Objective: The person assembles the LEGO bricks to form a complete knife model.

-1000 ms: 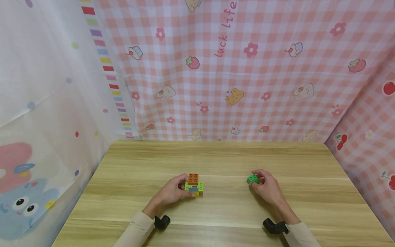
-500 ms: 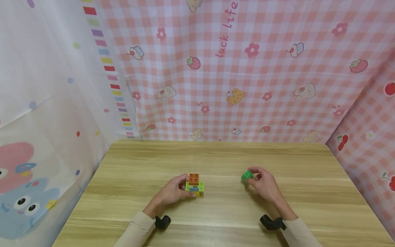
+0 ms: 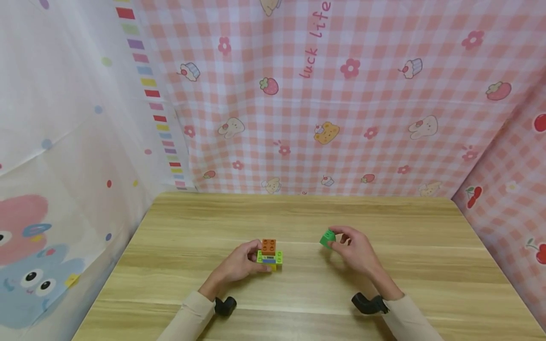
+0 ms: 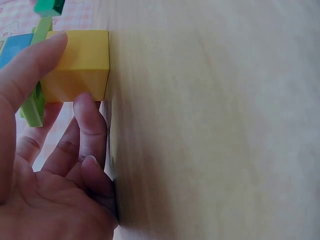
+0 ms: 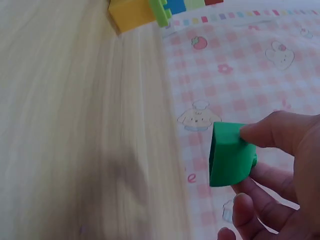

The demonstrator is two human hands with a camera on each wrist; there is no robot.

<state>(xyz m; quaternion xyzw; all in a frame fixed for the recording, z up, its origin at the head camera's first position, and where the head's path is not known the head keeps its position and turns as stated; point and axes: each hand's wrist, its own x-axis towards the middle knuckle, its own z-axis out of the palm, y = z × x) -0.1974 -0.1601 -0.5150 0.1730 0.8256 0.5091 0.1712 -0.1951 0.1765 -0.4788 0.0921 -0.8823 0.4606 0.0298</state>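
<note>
A small stack of toy building blocks (image 3: 268, 247) stands on the table left of centre, with an orange-brown block on top, a lime green plate and blue part below, and a yellow block (image 4: 80, 65) at the bottom. My left hand (image 3: 239, 263) grips this stack from its left side, thumb and fingers on the yellow block in the left wrist view. To the right, my right hand (image 3: 356, 248) pinches a green building block (image 5: 231, 154) between thumb and fingers. This block has a curved side and is held above the table, studs turned toward the fingers.
The wooden table (image 3: 298, 298) ends at a pink checked cloth (image 3: 298, 104) behind it. A white patterned cloth (image 3: 85, 142) hangs on the left, and a red-pink one (image 3: 512, 189) on the right. Black curved mounts (image 3: 368, 303) sit at both wrists.
My right hand has carried the green block leftward and slightly away from me, closer to the stack, tilting it on the way. The left hand stays in place on the stack.
</note>
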